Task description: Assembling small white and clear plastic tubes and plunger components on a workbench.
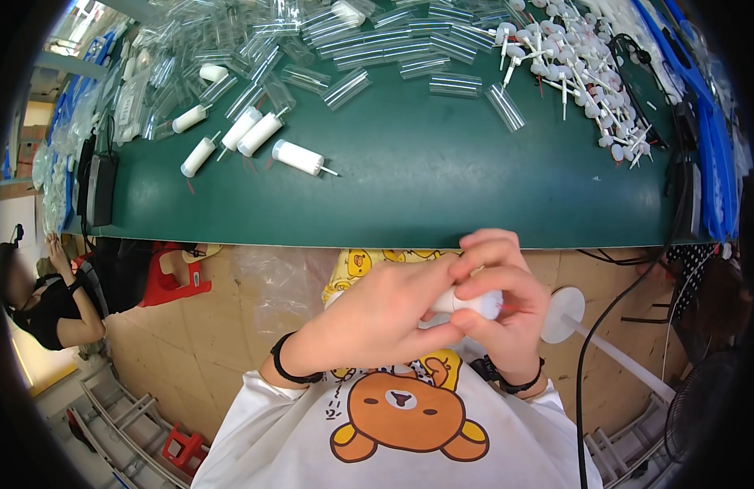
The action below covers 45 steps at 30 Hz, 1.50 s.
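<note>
We take the green table [426, 187] as our landmark; it spans the upper half of the view, and our hands work just below its near edge, above our lap. On the far side of the table lies a wide heap of clear plastic tubes [369, 41], with a few strays reaching toward the middle. At the table's far right corner sits a pile of small white plungers [580, 73] with thin stems and round heads. Toward the table's left, nearer us than the clear heap, lie several white cylinders [246, 134] with thin tips, each apart from the next. A black box [100, 187] rests at the table's left end.

Below the table edge, our left hand [377, 318] is closed around a small white cylinder [474, 303], fingers curled over its left part. Our right hand [503, 297] pinches the same cylinder at its right end, thumb below and fingers folded over the top, touching the left hand. Both wrists wear black bands.
</note>
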{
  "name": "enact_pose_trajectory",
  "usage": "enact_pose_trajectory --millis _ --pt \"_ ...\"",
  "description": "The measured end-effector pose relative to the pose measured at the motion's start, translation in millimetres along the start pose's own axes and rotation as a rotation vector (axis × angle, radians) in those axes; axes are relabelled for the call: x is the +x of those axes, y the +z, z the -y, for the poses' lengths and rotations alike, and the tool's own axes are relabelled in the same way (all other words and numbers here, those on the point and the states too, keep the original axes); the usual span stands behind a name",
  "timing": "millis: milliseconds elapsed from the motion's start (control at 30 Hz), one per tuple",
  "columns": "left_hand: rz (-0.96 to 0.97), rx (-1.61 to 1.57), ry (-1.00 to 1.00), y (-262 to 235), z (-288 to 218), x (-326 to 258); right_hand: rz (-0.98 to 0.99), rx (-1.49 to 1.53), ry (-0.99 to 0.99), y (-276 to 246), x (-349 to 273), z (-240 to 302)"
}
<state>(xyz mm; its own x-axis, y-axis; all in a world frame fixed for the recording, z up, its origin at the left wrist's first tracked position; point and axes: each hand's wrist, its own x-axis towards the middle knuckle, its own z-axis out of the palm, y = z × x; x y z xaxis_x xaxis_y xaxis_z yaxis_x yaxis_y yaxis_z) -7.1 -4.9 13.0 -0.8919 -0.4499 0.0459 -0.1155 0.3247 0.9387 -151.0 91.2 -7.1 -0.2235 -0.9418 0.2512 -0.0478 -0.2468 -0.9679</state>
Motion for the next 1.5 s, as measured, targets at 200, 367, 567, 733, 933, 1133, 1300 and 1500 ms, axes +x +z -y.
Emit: enact_pose_trajectory --millis 200,367,567,733,933,1133,1300,1500 --pt "0.066 -0.360 -0.117 -6 -3 -2 0.013 0.029 0.033 0 9 -6" --pt "0.142 -0.903 -0.335 -11 3 -3 -0.096 0.044 -0.013 0 9 1" --pt "-0.011 -0.977 -0.280 0 -10 -2 -0.145 0.019 -0.126 -1 13 1" --pt "0.119 -1.167 -0.306 0 -2 -5 -0.121 -0.032 -0.165 1 18 -1" --pt "0.233 -1.144 -0.348 -2 5 -7 -0.148 -0.002 -0.173 5 21 -3" --pt "0.135 -1.113 -0.313 2 3 -9 -0.115 -0.243 -0.195 2 24 1" --pt "0.073 -1.092 -0.343 1 1 -7 -0.088 -0.416 -0.312 0 26 1" --pt "0.046 -1.088 -0.373 -3 5 -11 -0.063 -0.504 -0.308 9 19 10"
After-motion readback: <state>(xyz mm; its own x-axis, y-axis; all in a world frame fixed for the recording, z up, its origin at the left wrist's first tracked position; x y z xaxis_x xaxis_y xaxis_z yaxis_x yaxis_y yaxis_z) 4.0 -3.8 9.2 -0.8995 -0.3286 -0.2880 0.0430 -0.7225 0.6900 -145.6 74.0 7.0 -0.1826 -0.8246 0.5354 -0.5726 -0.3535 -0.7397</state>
